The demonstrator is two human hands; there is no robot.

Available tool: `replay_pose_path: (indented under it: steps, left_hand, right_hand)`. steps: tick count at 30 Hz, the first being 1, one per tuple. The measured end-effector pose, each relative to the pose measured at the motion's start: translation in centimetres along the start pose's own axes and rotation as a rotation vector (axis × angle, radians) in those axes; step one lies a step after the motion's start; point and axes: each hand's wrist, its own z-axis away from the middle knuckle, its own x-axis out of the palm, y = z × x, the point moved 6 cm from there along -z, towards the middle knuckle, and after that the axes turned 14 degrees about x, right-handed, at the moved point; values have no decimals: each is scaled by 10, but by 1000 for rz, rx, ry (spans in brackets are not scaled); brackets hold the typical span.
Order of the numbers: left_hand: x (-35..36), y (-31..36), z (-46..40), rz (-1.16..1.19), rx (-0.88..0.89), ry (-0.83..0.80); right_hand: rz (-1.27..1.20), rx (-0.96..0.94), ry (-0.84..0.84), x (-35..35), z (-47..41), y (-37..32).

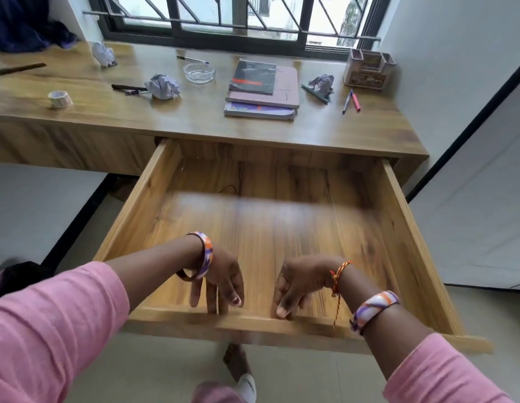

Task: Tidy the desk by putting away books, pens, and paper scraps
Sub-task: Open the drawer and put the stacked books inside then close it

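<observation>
- The drawer [282, 228] stands pulled well out from under the desk [136, 117]; its wooden floor shows bare, with only a thin dark thread-like mark near the back.
- The left hand [221, 279] hangs over the drawer's front edge, fingers pointing down and loosely spread, tips touching or just above the front board; it holds nothing.
- The right hand [299, 283] hangs beside it, fingers loosely curled downward at the same front edge, also holding nothing. Motion blur hides whether the tips touch the wood.
- A stack of books [263, 88] lies on the desk behind the drawer, a dark one on top, a pink one under it, another below.
- Three crumpled paper balls sit on the desk: one far left [104, 53], one mid-left [162, 85], one right [321, 82].
- Pens lie loose: one near the window [192, 59], a dark one [129, 88] touching the mid-left ball, two [351, 100] at the right.
- A wooden organizer [367, 69] stands at the right back corner; its contents cannot be made out.
- A glass ashtray [199, 72] looks empty.
- A tape roll [60, 98] sits at the left.
</observation>
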Motion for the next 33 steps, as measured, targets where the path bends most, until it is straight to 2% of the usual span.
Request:
replay_pose_path:
  steps: [2, 4, 7, 10, 12, 13, 15, 17, 19, 21, 27, 33]
  left_hand:
    - [-13, -1, -18, 115, 80, -43]
    - [-49, 2, -28, 155, 185, 88]
    - [-147, -5, -27, 286, 360, 510]
    - [-245, -14, -4, 680, 558, 990]
    - [-302, -33, 4, 899, 568, 1236]
    - [-325, -44, 4, 947, 532, 1303]
    - [-353, -62, -5, 944, 421, 1308]
    - [-365, -73, -27, 994, 366, 1222]
    - [-369, -76, -45, 1055, 369, 1203]
    - [-377, -79, -54, 1061, 357, 1261]
    - [-385, -86, -61, 1182, 278, 1272]
    - [-352, -94, -45, 1172, 231, 1349]
  right_hand:
    - [-27, -24, 15, -16, -8, -3]
    - [-74, -78, 123, -44, -12, -11]
    - [-187, -192, 400, -122, -9, -26]
    - [-372, -302, 618, -205, -1, -41]
    - [-480, -334, 774, -256, -4, -46]
    - [-521, -331, 880, -281, -8, -44]
    - [-661, -268, 1100, -321, -18, -32]
    - [-961, -189, 1197, -347, -33, -10]
    - [-1304, -164, 1116, -359, -52, 6]
    - [-1457, -164, 1054, -369, -65, 10]
    - [-1395, -13, 1106, -395, -76, 11]
    - [-1357, 72, 1092, -356, -67, 15]
